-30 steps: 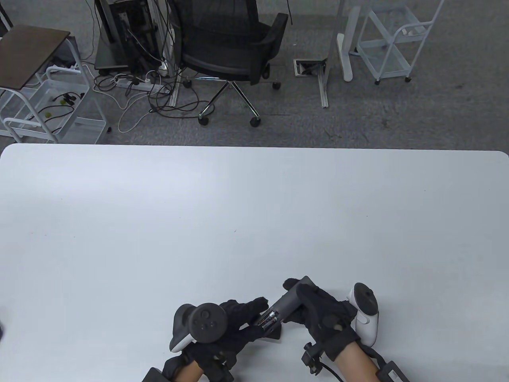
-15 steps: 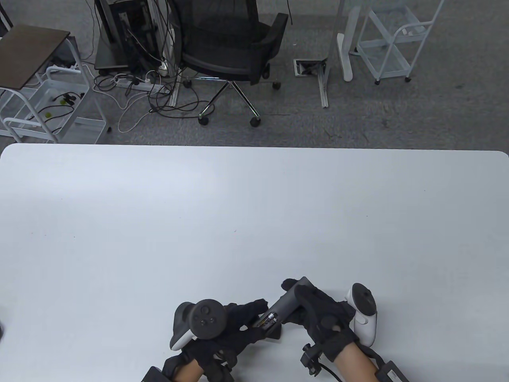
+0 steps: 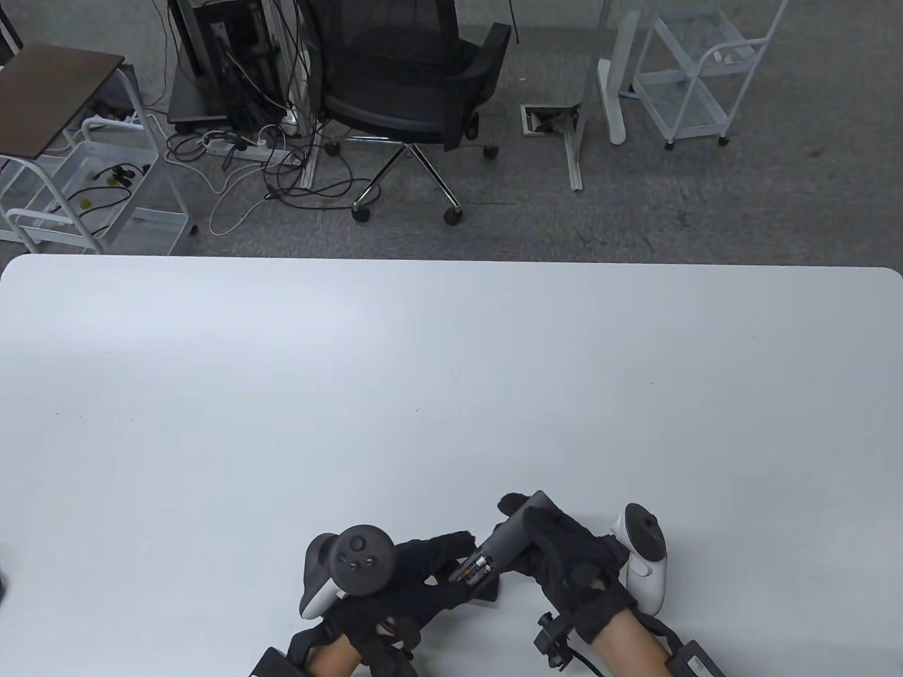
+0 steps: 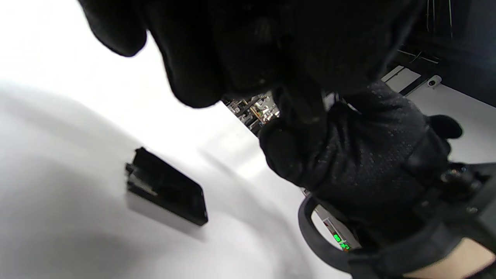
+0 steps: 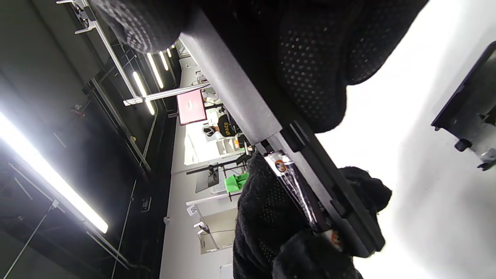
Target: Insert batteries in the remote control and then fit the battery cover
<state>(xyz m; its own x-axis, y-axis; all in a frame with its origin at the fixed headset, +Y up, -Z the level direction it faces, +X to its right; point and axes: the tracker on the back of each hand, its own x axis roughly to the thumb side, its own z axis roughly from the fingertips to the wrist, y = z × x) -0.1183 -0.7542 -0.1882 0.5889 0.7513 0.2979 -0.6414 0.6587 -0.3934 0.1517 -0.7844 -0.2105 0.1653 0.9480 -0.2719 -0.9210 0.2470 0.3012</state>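
Note:
The grey remote control is held off the table at the front middle, its open battery bay facing up. My right hand grips its upper body. My left hand holds the bay end, fingers pressing on the batteries that lie in the bay. The right wrist view shows a battery seated in the remote, with left fingertips on its lower end. The black battery cover lies on the table under the hands, also at the right edge of the right wrist view.
The white table stretches far and wide beyond the hands. A black office chair, cables and white carts stand on the floor past the far edge.
The left hand has shifted slightly, its tracker tilting up and fingers working over the batteries. The right hand and remote have stayed almost still.

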